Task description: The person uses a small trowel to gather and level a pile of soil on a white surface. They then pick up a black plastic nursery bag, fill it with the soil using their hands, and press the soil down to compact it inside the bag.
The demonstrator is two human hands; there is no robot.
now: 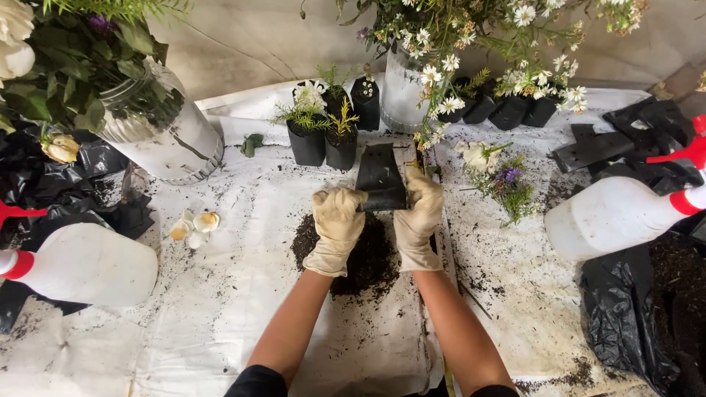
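Both gloved hands, left hand [337, 220] and right hand [419, 217], closed on black nursery bag [380, 178] over soil pile [364, 257]; risk of spilling, tearing.

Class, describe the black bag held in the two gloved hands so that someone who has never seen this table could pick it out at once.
Start at the white sheet covering the table, and find the dark pile of soil in its middle. Just above it, the left hand and right hand, both in cream gloves, grip a black plastic grow bag. Unlike the planted bags standing behind it, this one has no plant showing.
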